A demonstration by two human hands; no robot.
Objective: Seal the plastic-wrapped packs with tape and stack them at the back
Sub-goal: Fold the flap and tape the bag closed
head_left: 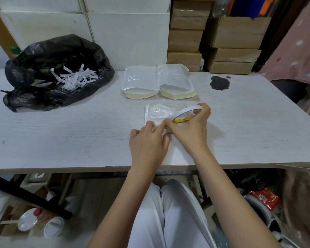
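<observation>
A flat plastic-wrapped pack (160, 112) lies on the white table (79, 133) in front of me. My right hand (191, 127) grips a white tape roll (186, 111) with a yellow core, tilted over the pack's right side. The thumb and forefinger of that hand pinch the tape end at the pack's near edge. My left hand (148, 140) presses its fingertips on the same near edge, touching the right hand. Two stacks of wrapped packs (141, 83) (176, 81) sit side by side at the back of the table.
A black rubbish bag (43, 51) holding white paper strips (75, 77) sits at the back left. A dark stain (219, 83) marks the table at the back right. White boxes (129, 36) and brown cartons (236, 33) stand behind. Clutter lies under the table.
</observation>
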